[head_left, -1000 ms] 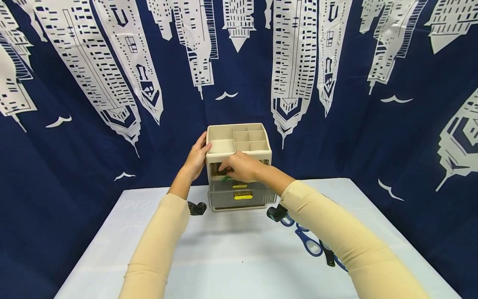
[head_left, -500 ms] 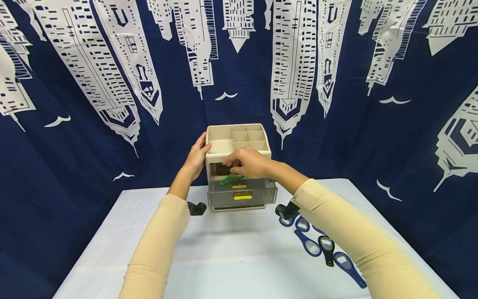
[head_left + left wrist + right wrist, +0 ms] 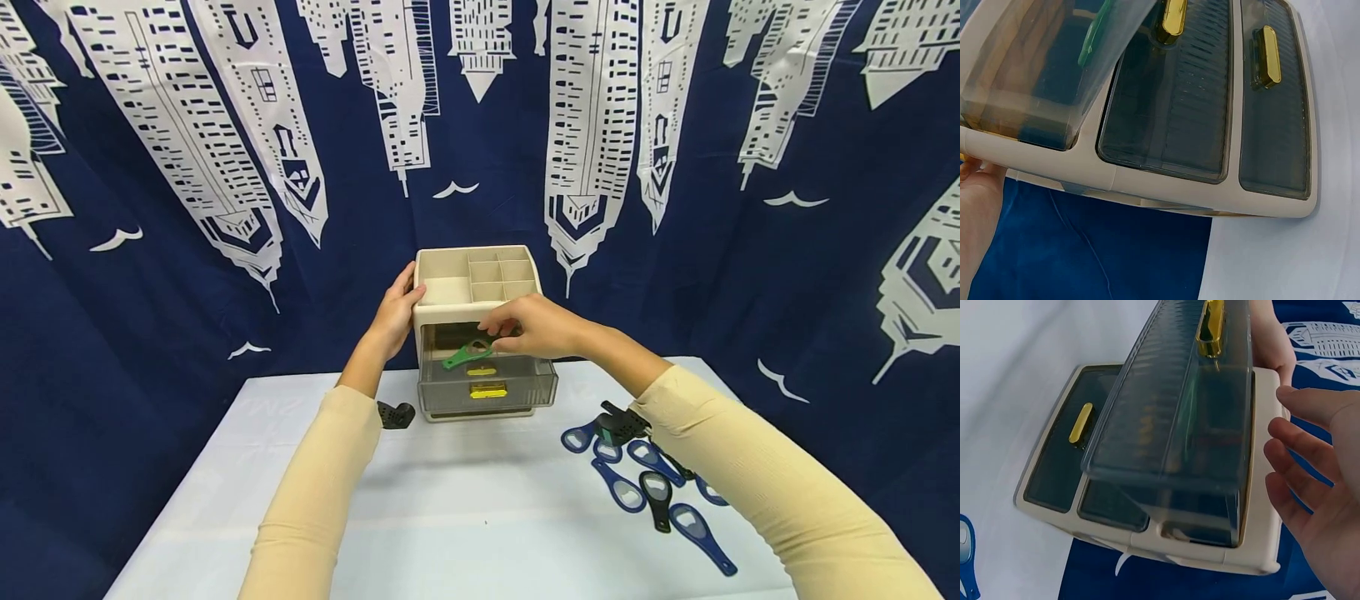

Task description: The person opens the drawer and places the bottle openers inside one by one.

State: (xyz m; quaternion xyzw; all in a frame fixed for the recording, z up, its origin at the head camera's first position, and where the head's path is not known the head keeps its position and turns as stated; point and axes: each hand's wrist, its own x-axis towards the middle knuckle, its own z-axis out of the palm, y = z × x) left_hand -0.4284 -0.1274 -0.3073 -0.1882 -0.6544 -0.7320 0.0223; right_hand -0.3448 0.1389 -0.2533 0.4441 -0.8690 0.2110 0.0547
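Observation:
A cream drawer organizer [image 3: 442, 313] stands at the back of the table, its top clear drawer [image 3: 450, 395] pulled out. Inside that drawer lies a green bottle opener [image 3: 467, 354], seen only dimly through the plastic in both wrist views. My left hand [image 3: 393, 315] grips the organizer's left side, thumb over the top rim; its fingers are partly hidden. Over the drawer's right part hovers my right hand [image 3: 531, 327], holding nothing. In the right wrist view the fingers of my right hand [image 3: 1329, 456] are loosely bent and apart from the organizer.
Several blue bottle openers [image 3: 701, 537] and a black one [image 3: 657, 500] lie on the white table [image 3: 420, 517] at the right, some behind the right sleeve. The organizer's top has open compartments [image 3: 444, 290]. A navy patterned cloth [image 3: 360, 225] hangs behind.
My right hand has let go of the green bottle opener, leaving it in the drawer, and has moved up and to the right. My left hand keeps its place on the organizer.

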